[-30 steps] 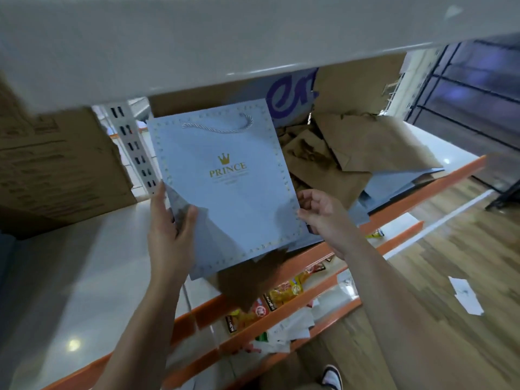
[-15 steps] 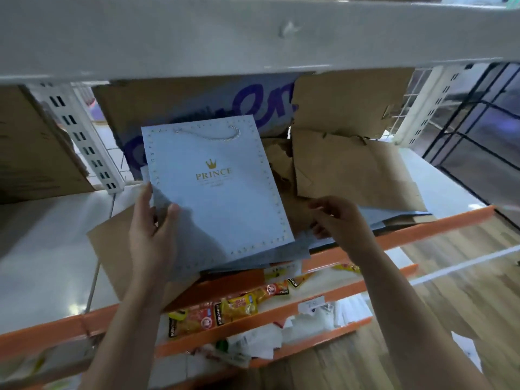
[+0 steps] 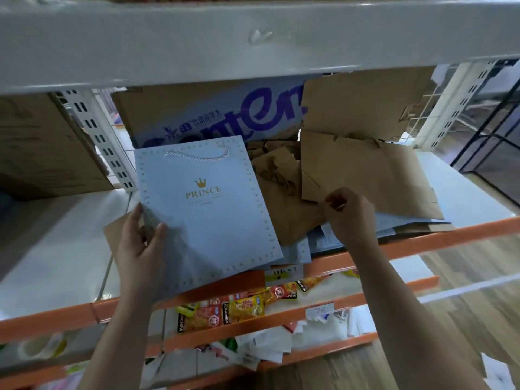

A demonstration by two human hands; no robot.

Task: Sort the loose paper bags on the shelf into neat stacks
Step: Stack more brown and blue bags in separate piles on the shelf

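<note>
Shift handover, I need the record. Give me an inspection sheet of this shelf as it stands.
Surface: white shelf with orange front edge.
Job's things: blue PRINCE bag atop a loose pile; brown bags crumpled, unstacked.
Clutter: cardboard box behind the pile.
Hands: left hand grips the blue PRINCE bag; right hand pinches one of the brown bags.
Cables: nothing seen.
Surroundings: snack packets on the shelf below; wooden floor.
</note>
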